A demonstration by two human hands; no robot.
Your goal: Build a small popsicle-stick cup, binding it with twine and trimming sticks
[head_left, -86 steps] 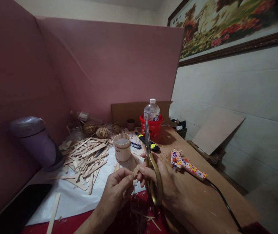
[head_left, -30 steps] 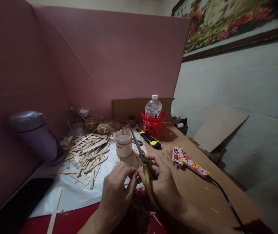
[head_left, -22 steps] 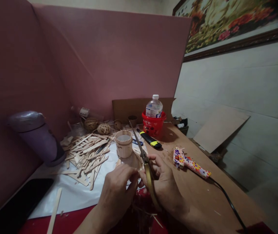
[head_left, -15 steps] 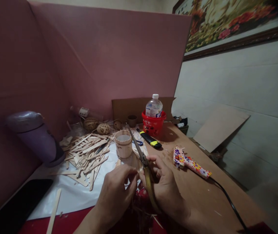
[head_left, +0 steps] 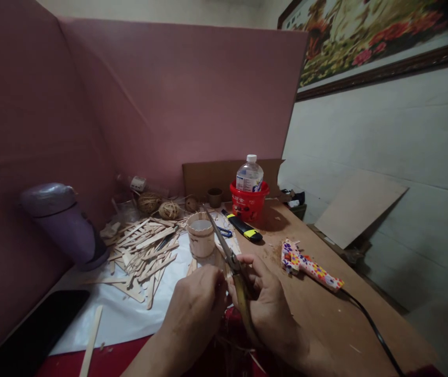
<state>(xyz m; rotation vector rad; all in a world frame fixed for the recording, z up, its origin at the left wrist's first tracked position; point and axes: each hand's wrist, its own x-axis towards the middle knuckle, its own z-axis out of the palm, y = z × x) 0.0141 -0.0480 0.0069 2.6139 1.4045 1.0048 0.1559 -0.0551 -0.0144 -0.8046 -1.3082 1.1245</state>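
My right hand (head_left: pixel 267 303) is closed round the handles of a pair of scissors (head_left: pixel 234 264), whose long blades point up and away to the left. Close beside it, my left hand (head_left: pixel 198 303) has its fingers curled together near the scissors' pivot; whatever they pinch is too small and dark to make out. Just beyond both hands, a small round cup of wooden sticks (head_left: pixel 201 238) stands upright on the white sheet. Neither hand touches it.
Loose wooden sticks (head_left: pixel 145 246) lie left, with twine balls (head_left: pixel 169 210) behind. A purple bottle (head_left: pixel 65 225) and black phone (head_left: pixel 35 332) are further left. A red bucket (head_left: pixel 248 203), yellow-black cutter (head_left: pixel 243 226) and flowered glue gun (head_left: pixel 310 267) with its cable are on the right.
My left hand has turned, its fingers curling in closer to the scissors. My right hand has barely moved. The view has shifted slightly.
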